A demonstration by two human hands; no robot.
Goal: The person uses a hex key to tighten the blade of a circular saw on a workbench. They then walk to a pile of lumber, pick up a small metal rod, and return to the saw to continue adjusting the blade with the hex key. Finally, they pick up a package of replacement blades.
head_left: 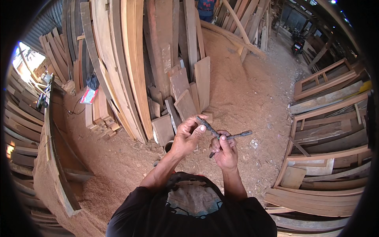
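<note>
In front of my chest, both hands hold a dark metal tool [240,134] made of two rods that meet at an angle, like a T-handle wrench. My left hand [186,136] is closed, with thumb and fingers pinching the upper left end of one rod. The fingers of my right hand [225,150] wrap around the place where the rods meet. One rod sticks out to the right past that hand, and its thicker tip points away from me. A short end shows below my right fingers. The exact joint is hidden by the hand.
Tall planks [134,59] lean ahead on the left, with short board offcuts [185,104] at their foot. Wooden frames [331,152] are stacked at the right. A long board-sided bench [59,173] stands at the left. Sawdust [252,91] covers the floor. Another person [206,10] stands far ahead.
</note>
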